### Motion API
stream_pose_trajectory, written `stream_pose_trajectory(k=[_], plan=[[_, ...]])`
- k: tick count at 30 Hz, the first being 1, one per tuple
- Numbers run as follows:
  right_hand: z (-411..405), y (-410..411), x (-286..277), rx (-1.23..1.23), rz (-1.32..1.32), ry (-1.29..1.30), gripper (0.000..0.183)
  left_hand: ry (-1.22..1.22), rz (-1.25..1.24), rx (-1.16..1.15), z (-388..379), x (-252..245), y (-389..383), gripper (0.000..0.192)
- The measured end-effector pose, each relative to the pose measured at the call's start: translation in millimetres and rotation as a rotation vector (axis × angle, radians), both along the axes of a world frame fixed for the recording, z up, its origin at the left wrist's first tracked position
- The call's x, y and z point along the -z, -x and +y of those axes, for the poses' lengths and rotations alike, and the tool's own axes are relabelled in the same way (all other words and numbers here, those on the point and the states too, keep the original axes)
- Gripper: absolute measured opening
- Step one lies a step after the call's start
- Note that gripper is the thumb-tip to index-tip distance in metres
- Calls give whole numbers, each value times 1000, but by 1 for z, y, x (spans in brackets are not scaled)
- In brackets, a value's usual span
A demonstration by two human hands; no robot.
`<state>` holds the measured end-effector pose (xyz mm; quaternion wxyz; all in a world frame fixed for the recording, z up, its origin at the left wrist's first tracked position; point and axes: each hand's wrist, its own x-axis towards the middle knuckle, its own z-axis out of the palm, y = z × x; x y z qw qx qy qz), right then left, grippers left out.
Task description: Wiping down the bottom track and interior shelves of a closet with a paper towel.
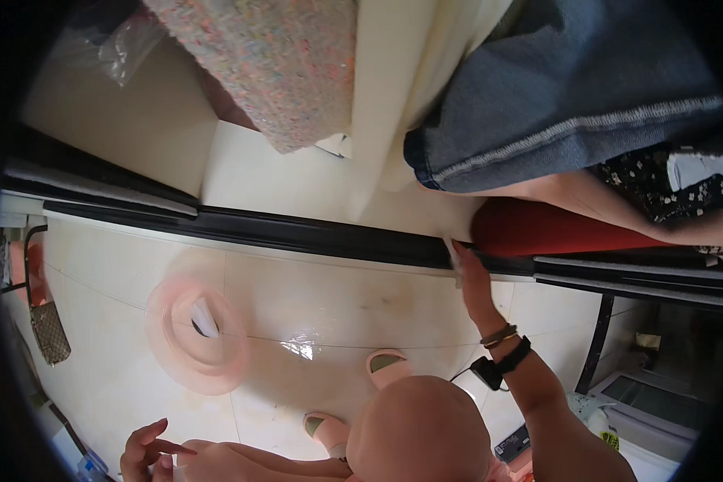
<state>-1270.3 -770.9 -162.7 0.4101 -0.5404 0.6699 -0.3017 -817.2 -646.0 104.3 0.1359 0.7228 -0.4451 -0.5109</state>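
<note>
My right hand (475, 274) reaches to the black sliding-door track (331, 238) of a wardrobe, its fingers closed on a thin white piece (452, 250), blurred, perhaps a wipe. A dark bracelet and a black strap with a small black device are on that wrist. My left hand (150, 452) is at the lower left beside my bent knee, fingers apart, with nothing seen in it. Between the hands, a round pink translucent item (175, 337) lies on the tiled floor, a basin or a hat; a white piece (205, 317) shows at its middle.
Denim (518, 120), a speckled knit (289, 72) and cream fabric (391, 78) hang over the wardrobe's white base (265, 175). A red item (536, 229) lies by the track. Pink slippers (391, 367) are on my feet. A patterned bag (51, 334) is at left.
</note>
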Motion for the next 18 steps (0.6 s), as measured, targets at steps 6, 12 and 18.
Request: stream_pose_trajectory(k=[6,12,18], plan=[[6,-10,-41,471,-1338,-410,37,6,23,99,-17,9,7,37],[-15,-21,-32,207,-608,-140,28,-34,55,38,-25,18,21,34],[-97,-20,22,-266,210,523,34,-20,127,143,-45,32,40,30]])
